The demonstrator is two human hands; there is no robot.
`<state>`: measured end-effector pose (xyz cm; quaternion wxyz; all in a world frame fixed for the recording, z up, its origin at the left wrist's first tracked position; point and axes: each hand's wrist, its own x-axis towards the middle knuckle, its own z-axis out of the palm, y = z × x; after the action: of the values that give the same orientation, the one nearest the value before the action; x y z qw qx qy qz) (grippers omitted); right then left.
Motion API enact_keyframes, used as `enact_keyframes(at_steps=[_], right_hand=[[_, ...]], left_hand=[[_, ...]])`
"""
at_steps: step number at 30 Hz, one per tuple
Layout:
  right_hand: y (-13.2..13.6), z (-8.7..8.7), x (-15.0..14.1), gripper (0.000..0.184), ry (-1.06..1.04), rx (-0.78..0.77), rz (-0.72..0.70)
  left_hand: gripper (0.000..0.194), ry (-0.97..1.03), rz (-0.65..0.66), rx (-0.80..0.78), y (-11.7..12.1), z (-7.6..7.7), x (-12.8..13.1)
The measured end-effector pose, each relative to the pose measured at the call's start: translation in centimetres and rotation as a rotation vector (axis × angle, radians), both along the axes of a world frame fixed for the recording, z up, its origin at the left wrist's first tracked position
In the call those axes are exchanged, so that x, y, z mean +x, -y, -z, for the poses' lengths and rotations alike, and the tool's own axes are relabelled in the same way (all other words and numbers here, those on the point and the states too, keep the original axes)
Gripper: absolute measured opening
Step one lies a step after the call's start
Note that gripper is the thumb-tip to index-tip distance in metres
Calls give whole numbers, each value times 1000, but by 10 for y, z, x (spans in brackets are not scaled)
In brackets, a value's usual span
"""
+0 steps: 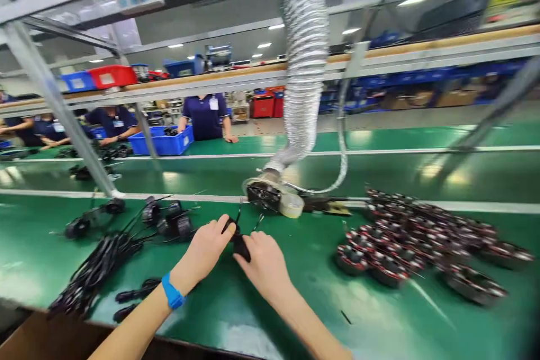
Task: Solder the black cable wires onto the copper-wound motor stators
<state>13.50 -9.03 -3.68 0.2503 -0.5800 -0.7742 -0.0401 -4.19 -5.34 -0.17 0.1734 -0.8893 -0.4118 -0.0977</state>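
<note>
A long factory room stretches ahead, with rows of green-topped workbenches, and a green bench mat [295, 315] lies directly under the head camera's view. Across the far bench, a co-worker in a navy shirt [206, 117] stands beside a blue plastic crate [162, 140], and more co-workers work further left.

At the centre, the left hand [202, 253], with a blue wristband [173, 291], and the right hand [265, 267] almost meet. Together they hold a small black part [240, 244] in a narrow pinch, with thin wires rising from it; its exact kind is too blurred to tell. It sits above the mat, just in front of the person.

Just beyond the hands, a silver flexible duct [304, 56] ends in a round extractor intake [264, 194] resting on the bench, beside a roll of clear tape [291, 204]. To the left lie black wired motors [175, 225] and a bundle of black cables [97, 270]. To the right, a large heap of round motors with red markings [422, 242] covers the mat.
</note>
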Motion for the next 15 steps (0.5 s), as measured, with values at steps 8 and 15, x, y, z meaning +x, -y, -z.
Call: enact_keyframes(at_steps=[8, 15], right_hand=[[23, 2, 138, 11, -1197, -74, 64], [-71, -34, 279, 21, -1799, -139, 312]], left_hand=[[55, 314, -230, 160, 32, 95, 9], [40, 140, -75, 107, 23, 126, -55]])
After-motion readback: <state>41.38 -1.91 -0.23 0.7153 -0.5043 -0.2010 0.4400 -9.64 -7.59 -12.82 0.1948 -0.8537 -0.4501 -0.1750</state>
